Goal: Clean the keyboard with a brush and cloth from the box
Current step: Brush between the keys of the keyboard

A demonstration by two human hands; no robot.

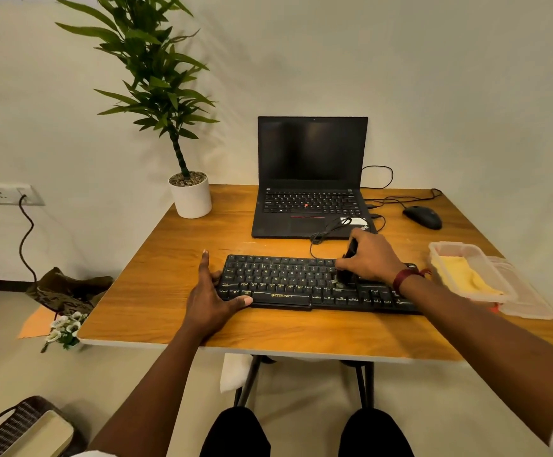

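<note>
A black keyboard [288, 285] lies across the front of the wooden table [156, 301]. My left hand [211, 296] grips its left end, thumb on the front edge. My right hand [369, 258] is over the keyboard's right half and holds a black brush [347, 268], whose bristles touch the keys. A clear plastic box [446, 252] stands at the table's right edge with a yellow cloth [466, 275] inside it. The box's lid [529, 301] lies just beside it on the right.
An open black laptop [311, 179] sits behind the keyboard, with a cable looped over its palm rest. A black mouse [423, 217] is at the back right. A potted plant [191, 196] stands at the back left corner.
</note>
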